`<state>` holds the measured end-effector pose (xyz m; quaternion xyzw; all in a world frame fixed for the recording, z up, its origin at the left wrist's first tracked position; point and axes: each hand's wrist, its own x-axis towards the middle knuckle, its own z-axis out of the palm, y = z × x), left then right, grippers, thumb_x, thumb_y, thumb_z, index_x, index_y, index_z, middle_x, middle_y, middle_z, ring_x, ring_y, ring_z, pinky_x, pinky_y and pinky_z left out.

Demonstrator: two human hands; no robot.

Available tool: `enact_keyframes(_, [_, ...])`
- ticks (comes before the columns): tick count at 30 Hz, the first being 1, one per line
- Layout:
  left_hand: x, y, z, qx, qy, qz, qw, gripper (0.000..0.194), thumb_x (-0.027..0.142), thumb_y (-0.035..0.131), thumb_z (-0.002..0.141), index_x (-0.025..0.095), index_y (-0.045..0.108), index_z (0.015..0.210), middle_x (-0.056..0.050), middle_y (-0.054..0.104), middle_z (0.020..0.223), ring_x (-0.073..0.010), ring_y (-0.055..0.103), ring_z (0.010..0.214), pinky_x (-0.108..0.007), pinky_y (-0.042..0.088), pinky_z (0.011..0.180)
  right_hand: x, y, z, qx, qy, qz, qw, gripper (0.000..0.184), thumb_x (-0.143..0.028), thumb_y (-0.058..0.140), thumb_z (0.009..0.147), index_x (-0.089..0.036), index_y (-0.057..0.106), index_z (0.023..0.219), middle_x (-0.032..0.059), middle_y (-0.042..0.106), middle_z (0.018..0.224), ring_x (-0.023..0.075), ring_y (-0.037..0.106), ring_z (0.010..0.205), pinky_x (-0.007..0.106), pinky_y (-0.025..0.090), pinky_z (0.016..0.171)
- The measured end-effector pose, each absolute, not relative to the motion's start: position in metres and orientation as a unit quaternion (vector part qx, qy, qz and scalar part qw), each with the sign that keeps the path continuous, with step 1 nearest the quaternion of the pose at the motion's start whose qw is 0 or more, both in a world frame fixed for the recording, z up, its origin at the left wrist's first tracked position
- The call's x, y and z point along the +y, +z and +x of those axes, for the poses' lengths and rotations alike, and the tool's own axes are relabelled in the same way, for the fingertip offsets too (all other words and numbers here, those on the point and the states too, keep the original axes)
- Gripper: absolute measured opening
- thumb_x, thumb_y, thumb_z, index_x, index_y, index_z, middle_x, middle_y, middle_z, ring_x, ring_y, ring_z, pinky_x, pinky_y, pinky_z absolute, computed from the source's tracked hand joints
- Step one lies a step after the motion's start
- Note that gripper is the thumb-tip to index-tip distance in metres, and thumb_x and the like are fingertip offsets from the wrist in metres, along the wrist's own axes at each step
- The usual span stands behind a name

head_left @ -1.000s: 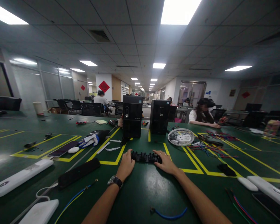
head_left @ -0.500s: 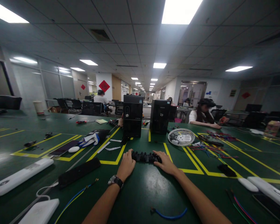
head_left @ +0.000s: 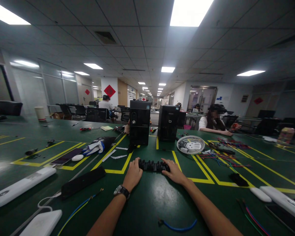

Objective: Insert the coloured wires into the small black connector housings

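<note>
On the green table in front of me lies a long black notched block (head_left: 153, 166) that looks like a terminal strip. My left hand (head_left: 133, 173) grips its left end, fingers closed around it. At the other end, my right hand (head_left: 173, 169) has its thumb in front and fingers behind, pressed on the block. Nearer to me than the block rests a short blue wire (head_left: 179, 226) with a dark connector. To the left, a blue-and-yellow wire pair (head_left: 80, 208) lies on the table.
Two black computer towers (head_left: 139, 126) (head_left: 168, 124) stand beyond my hands. A white round basket (head_left: 191, 144) and tangled coloured wires (head_left: 232, 144) lie to the right. A black pouch (head_left: 83, 181) and a white power bank (head_left: 24, 185) are at left. A person (head_left: 212, 121) sits at the far right.
</note>
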<state>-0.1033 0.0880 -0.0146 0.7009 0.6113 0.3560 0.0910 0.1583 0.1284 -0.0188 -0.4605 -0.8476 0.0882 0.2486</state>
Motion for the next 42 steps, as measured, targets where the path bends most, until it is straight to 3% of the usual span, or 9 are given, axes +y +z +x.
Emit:
enact_keyframes(17, [0.087,-0.012,-0.104,0.620,0.357,0.689,0.117,0.050,0.017,0.046,0.083,0.017,0.037,0.132,-0.012,0.052,0.116,-0.0226,0.050,0.107,-0.035,0.041,0.093,0.125,-0.015,0.157,-0.845,0.095,-0.468,0.242,0.065,-0.038,0.058,0.081,-0.024,0.034,0.140,0.0096,0.053,0.124,0.0267,0.046,0.114,0.039,0.031,0.096])
enact_keyframes(27, [0.079,-0.003,-0.101,0.619,0.342,0.699,0.110,0.046,0.015,0.043,0.083,0.014,0.040,0.130,-0.014,0.052,0.117,-0.0244,0.050,0.109,-0.037,0.040,0.094,0.125,-0.017,0.157,-0.844,0.095,-0.471,0.239,0.071,-0.038,0.057,0.082,-0.024,0.026,0.144,0.0094,0.052,0.127,0.0265,0.045,0.116,0.040,0.030,0.098])
enact_keyframes(35, [0.082,-0.005,-0.100,0.612,0.348,0.706,0.074,0.040,0.017,0.040,0.084,0.012,0.044,0.123,-0.013,0.054,0.111,-0.0239,0.049,0.106,-0.036,0.036,0.096,0.123,-0.018,0.158,-0.846,0.071,-0.473,0.235,0.065,-0.047,0.043,0.088,-0.026,0.022,0.146,0.0081,0.047,0.135,0.0244,0.036,0.127,0.042,0.023,0.104])
enact_keyframes(39, [0.080,-0.001,-0.100,0.618,0.345,0.699,0.097,0.036,0.021,0.037,0.087,0.014,0.046,0.121,-0.012,0.054,0.111,-0.0239,0.050,0.105,-0.037,0.037,0.094,0.121,-0.013,0.157,-0.826,0.044,-0.485,0.283,0.066,-0.046,0.043,0.088,-0.025,0.020,0.146,0.0086,0.038,0.143,0.0247,0.030,0.132,0.043,0.019,0.106])
enact_keyframes(42, [0.080,-0.002,-0.100,0.618,0.355,0.694,0.104,0.035,0.022,0.036,0.088,0.014,0.046,0.120,-0.013,0.054,0.111,-0.0237,0.051,0.105,-0.038,0.038,0.094,0.118,0.003,0.155,-0.797,0.021,-0.486,0.359,0.052,-0.041,0.044,0.088,-0.022,0.038,0.136,0.0094,0.043,0.137,0.0254,0.035,0.128,0.043,0.024,0.104])
